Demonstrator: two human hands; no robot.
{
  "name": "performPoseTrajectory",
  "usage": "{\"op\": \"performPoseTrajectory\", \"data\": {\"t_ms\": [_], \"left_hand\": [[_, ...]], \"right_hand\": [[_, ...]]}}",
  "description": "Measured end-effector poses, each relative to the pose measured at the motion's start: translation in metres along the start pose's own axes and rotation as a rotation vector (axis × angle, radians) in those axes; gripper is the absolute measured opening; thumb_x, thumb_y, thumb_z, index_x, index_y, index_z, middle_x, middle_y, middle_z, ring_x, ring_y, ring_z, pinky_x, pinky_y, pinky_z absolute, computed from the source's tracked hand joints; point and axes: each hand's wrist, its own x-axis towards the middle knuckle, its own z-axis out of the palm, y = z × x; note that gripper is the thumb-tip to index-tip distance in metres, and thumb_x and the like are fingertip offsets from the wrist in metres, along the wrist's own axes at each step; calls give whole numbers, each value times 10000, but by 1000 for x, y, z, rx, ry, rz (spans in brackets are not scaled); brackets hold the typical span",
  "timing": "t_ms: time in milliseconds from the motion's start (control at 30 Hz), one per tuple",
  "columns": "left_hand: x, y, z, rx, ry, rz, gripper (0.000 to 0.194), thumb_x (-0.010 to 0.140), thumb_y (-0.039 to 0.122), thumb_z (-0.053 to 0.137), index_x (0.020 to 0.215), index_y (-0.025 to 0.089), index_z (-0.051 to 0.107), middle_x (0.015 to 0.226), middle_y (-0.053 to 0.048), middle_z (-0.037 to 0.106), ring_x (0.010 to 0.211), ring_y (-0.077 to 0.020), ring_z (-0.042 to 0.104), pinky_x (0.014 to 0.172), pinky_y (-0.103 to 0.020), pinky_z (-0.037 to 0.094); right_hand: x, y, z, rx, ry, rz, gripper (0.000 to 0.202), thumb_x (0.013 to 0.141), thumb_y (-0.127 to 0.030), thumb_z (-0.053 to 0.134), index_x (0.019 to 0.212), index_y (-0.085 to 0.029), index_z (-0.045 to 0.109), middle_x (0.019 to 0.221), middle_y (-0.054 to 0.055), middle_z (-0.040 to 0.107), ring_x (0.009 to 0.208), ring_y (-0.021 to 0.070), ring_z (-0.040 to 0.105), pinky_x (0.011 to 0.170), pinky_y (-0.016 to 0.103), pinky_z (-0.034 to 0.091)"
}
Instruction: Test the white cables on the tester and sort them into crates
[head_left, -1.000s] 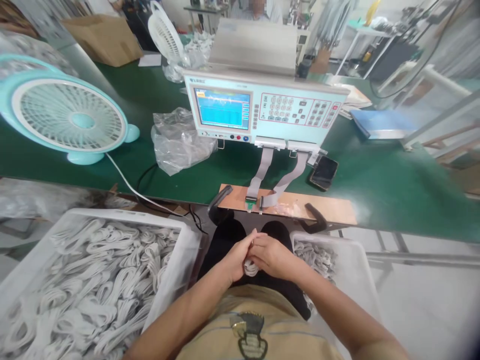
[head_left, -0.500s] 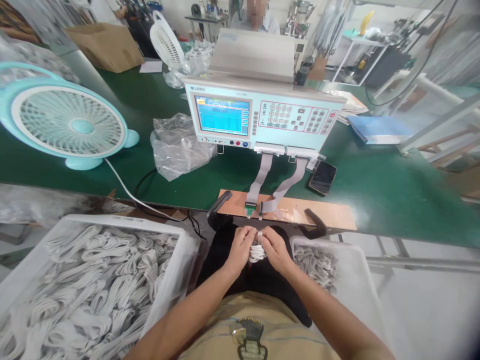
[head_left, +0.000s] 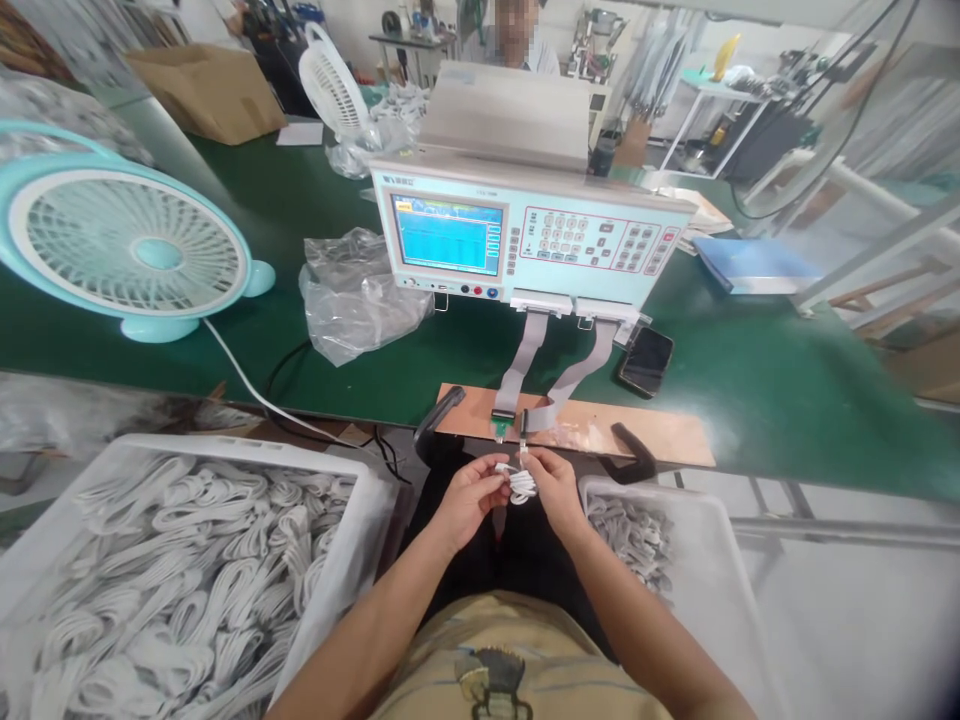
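Note:
A coiled white cable [head_left: 523,487] hangs between my two hands, just off the table's front edge. My left hand [head_left: 474,492] pinches one white plug end of it. My right hand [head_left: 553,485] grips the other end, whose plug meets or nearly touches the right-hand test connector [head_left: 524,424]. To the left of that connector is a small green circuit board [head_left: 501,427] with a metal plug tip. Grey ribbon cables [head_left: 517,368] run from both up to a cable tester [head_left: 532,235] with a lit blue screen.
At left stands a white bin [head_left: 360,462] full of coiled cables; at right, another bin [head_left: 720,505] holds more. Two black clamps [head_left: 442,415] flank the wooden strip [head_left: 667,430]. A phone [head_left: 646,360], plastic bag [head_left: 352,300] and blue fan [head_left: 142,250] rest on the table.
Both hands have risen slightly toward the test connectors. They have parted a little, with the left hand's plug drawn away from the right. The cable's right end has come up to the right-hand connector.

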Motion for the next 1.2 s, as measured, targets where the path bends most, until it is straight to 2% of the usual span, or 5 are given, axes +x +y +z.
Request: {"op": "performPoseTrajectory", "data": {"t_ms": [333, 533, 633, 933, 1200], "left_hand": [[5, 11, 5, 467, 85, 165, 249, 726, 376, 599, 805, 141, 627, 582, 7, 567, 479, -98, 506, 421, -192, 373], [7, 19, 11, 726, 102, 387, 257, 762, 363, 546, 617, 158, 600, 690, -13, 563, 625, -121, 512, 573, -202, 405], [12, 14, 12, 731, 178, 458, 285, 776, 353, 518, 583, 155, 583, 701, -19, 555, 678, -138, 524, 632, -222, 415], [18, 3, 16, 587, 295, 397, 269, 729, 373, 565, 581, 150, 595, 580, 0, 558, 599, -136, 517, 607, -231, 409], [16, -5, 26, 451, 359, 448, 281, 752, 382, 556, 624, 141, 622, 693, -32, 633, 667, -147, 550, 648, -230, 423]], "right_hand": [[3, 2, 7, 211, 20, 131, 204, 667, -356, 664, 664, -152, 659, 551, -15, 589, 483, 98, 460, 497, 230, 362], [9, -2, 11, 423, 31, 275, 197, 586, -329, 734, 598, -152, 647, 515, -14, 593, 460, 99, 476, 484, 233, 360], [10, -1, 10, 468, 21, 308, 187, 576, -317, 744, 609, -156, 655, 523, -20, 601, 454, 90, 479, 487, 229, 368], [11, 1, 7, 475, -12, 317, 205, 581, -320, 747, 651, -142, 674, 561, -2, 628, 483, 96, 509, 489, 218, 388], [11, 1, 6, 455, -7, 312, 201, 585, -322, 747, 657, -145, 684, 582, 2, 637, 500, 95, 516, 493, 211, 388]]}}
